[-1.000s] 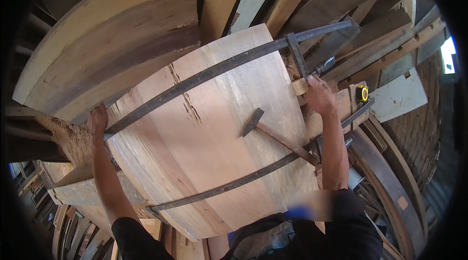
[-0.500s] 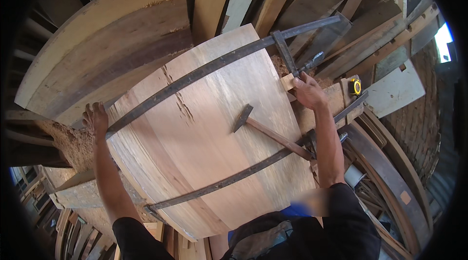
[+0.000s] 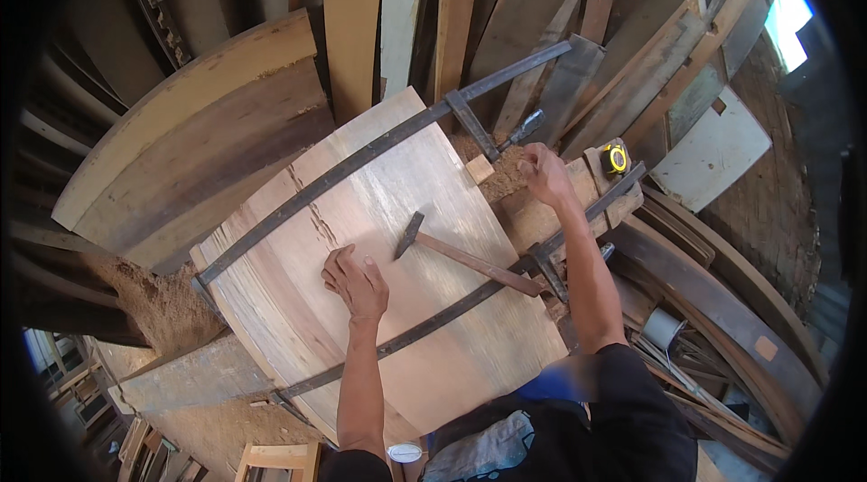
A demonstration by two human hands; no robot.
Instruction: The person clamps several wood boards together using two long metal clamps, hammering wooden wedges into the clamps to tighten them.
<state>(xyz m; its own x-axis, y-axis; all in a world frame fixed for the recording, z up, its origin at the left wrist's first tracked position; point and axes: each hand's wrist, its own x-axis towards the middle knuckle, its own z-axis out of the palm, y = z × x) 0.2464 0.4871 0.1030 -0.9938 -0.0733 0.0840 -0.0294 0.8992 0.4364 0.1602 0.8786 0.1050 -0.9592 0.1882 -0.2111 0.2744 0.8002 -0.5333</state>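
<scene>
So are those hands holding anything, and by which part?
Nothing that I can see. The left hand is open over the wooden panel; the right hand is near the clamp's handle, its fingers not around it.

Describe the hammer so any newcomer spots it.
Find the broad pale wooden panel crossed by two dark bar clamps. The hammer lies on top, its handle crossing the nearer clamp. Unlike those clamps, it's short, with a brown handle.
</scene>
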